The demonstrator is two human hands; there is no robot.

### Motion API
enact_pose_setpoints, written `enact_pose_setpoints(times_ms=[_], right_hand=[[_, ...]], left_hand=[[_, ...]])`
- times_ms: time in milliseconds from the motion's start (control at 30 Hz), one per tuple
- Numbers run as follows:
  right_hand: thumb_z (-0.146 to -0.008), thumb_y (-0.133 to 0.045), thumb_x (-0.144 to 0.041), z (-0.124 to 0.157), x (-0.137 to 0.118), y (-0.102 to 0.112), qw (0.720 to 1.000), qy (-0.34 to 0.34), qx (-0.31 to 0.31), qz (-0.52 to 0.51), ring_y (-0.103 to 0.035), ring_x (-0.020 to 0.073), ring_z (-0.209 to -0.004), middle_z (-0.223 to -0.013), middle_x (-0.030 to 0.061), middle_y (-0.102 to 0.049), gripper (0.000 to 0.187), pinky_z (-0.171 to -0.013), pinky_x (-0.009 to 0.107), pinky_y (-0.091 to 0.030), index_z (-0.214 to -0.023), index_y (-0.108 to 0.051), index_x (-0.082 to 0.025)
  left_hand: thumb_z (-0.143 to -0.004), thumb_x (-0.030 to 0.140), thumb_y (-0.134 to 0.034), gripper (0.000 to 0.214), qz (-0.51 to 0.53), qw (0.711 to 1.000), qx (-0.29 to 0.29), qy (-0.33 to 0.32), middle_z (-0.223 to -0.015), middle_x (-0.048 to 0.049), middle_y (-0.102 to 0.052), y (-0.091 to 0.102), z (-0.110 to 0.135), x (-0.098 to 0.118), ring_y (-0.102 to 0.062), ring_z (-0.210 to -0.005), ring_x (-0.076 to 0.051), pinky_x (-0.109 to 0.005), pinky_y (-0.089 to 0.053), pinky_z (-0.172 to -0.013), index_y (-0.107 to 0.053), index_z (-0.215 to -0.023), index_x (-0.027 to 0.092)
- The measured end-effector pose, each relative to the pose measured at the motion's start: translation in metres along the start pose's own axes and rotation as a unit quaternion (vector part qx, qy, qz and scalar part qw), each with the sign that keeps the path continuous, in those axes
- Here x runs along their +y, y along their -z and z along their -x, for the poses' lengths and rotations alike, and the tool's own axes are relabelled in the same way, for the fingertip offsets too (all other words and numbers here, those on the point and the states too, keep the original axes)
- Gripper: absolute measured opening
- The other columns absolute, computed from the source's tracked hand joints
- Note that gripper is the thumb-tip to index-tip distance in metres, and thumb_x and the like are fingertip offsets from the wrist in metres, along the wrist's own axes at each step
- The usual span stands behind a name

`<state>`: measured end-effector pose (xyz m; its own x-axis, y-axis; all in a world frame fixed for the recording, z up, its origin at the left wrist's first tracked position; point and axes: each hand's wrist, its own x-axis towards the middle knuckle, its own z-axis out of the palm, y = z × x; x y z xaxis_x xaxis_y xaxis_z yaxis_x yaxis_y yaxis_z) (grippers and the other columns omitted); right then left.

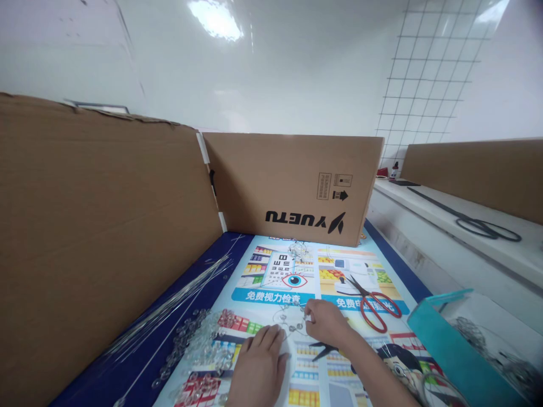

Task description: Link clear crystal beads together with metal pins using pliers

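Observation:
A thin loop of wire strung with clear beads [299, 326] lies on the printed sheet between my hands. My right hand [326, 323] is closed in a pinch at the right side of this beaded wire. Flat on the sheet, my left hand [259, 364] has its fingers stretched out, their tips near the loop's left side. Dark metal blades [324, 351] show under my right wrist; the rest of that tool is hidden. Scissors with red handles [375, 310] lie beyond my right forearm. A spread of loose clear beads [199, 345] is left of my left hand.
A bundle of straight wires [178, 302] lies at left along a cardboard wall [106, 226]. Another cardboard panel [292, 186] stands at the back, with a small wire tangle [298, 250] before it. At right, a teal box [456, 350] holds wire pieces.

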<state>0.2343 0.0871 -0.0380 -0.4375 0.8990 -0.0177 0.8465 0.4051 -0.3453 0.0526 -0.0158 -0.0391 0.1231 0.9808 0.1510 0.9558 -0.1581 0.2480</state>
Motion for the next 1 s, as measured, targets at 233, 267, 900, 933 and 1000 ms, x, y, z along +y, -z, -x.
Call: enact_pose_setpoints(times_ms=[233,267,900,933,1000], right_hand=[[-0.071,-0.053,-0.029,-0.001,0.000,-0.004,1.000,-0.010,0.008,0.003,-0.055,0.0167,-0.075,-0.083,0.0016,-0.063,0.022,-0.062,0.023,-0.031,-0.092,-0.057,-0.023],[-0.071,-0.053,-0.029,-0.001,0.000,-0.004,1.000,-0.010,0.009,0.003,-0.055,0.0166,-0.075,-0.083,0.0013,-0.063,0.022,-0.062,0.023,-0.031,-0.092,-0.057,-0.023],[-0.072,-0.051,-0.032,-0.003,0.005,-0.010,1.000,0.003,0.028,0.009,-0.057,0.0185,-0.079,-0.084,0.0010,-0.064,0.022,-0.065,0.025,-0.032,-0.092,-0.057,-0.024],[-0.072,-0.051,-0.032,-0.003,0.006,-0.011,1.000,0.004,0.029,0.009,-0.057,0.0187,-0.079,-0.084,0.0010,-0.064,0.022,-0.064,0.025,-0.032,-0.092,-0.057,-0.024],[-0.071,-0.051,-0.032,-0.003,0.007,-0.012,0.999,0.007,0.033,0.007,-0.058,0.0190,-0.079,-0.084,0.0012,-0.065,0.023,-0.064,0.025,-0.032,-0.092,-0.057,-0.024]], left_hand=[[-0.086,0.029,-0.040,0.037,-0.011,1.000,0.013,0.006,-0.127,-0.0015,-0.053,0.000,-0.001,0.000,-0.042,-0.117,-0.023,-0.038,-0.029,-0.096,-0.054,-0.120,0.026],[-0.086,0.030,-0.040,0.037,-0.011,1.000,0.014,0.007,-0.127,-0.0013,-0.053,0.000,-0.001,0.000,-0.042,-0.117,-0.023,-0.038,-0.029,-0.096,-0.054,-0.120,0.026],[-0.083,0.021,-0.042,0.042,-0.043,0.999,0.005,0.002,-0.129,-0.0044,-0.050,0.001,0.000,0.006,-0.042,-0.116,-0.025,-0.042,-0.030,-0.096,-0.050,-0.124,0.023],[-0.082,0.021,-0.042,0.043,-0.047,0.999,0.005,0.000,-0.130,-0.0048,-0.049,0.003,0.000,0.008,-0.042,-0.116,-0.026,-0.042,-0.030,-0.096,-0.050,-0.124,0.023],[-0.083,0.022,-0.042,0.041,-0.051,0.999,0.010,-0.002,-0.130,-0.0050,-0.049,0.005,-0.001,0.013,-0.042,-0.116,-0.026,-0.042,-0.031,-0.096,-0.051,-0.123,0.024]])
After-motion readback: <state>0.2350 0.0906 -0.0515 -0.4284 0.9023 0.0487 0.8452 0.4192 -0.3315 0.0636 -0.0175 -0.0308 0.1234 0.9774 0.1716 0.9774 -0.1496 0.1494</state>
